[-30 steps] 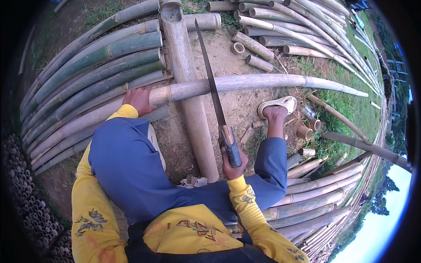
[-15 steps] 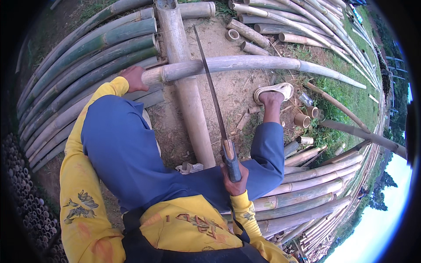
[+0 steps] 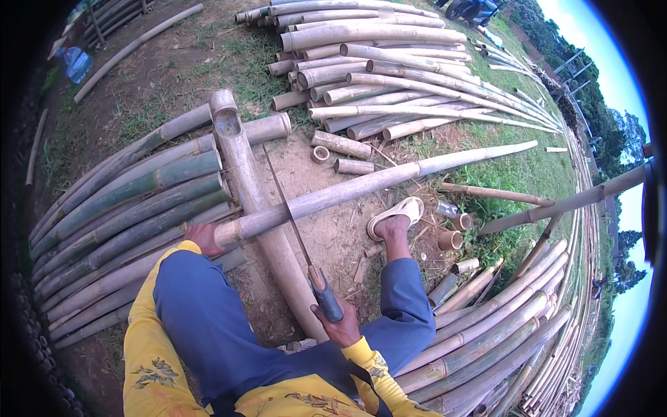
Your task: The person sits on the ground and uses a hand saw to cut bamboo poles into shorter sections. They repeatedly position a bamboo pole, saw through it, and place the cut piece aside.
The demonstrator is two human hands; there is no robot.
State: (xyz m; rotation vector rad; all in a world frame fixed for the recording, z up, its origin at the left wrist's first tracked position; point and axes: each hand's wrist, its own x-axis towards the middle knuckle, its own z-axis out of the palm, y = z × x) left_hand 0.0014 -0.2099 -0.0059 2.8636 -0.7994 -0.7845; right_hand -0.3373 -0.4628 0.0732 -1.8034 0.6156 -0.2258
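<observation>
A long pale bamboo pole (image 3: pixel 361 186) lies across a thick bamboo log (image 3: pixel 267 254) on the ground. My left hand (image 3: pixel 203 240) is closed on the pole's near left end, beside my bent knee. In my right hand (image 3: pixel 340 323) is the dark grip of a handsaw (image 3: pixel 297 234), its fingers wrapped round it. The narrow blade points away from me and crosses the pole just right of the log. Its teeth and any cut beneath the blade are too small to make out.
Green bamboo poles (image 3: pixel 139 184) are stacked at left, more poles (image 3: pixel 375 35) at the far side and others (image 3: pixel 486 333) at right. Short cut pieces (image 3: pixel 340 144) lie beyond the pole. My sandalled foot (image 3: pixel 396 219) rests near it. A slanting post (image 3: pixel 577 198) stands at right.
The view has shifted and turned, bringing more of the far stacks into sight. Both hands keep their holds, and the saw still crosses the pole beside the log.
</observation>
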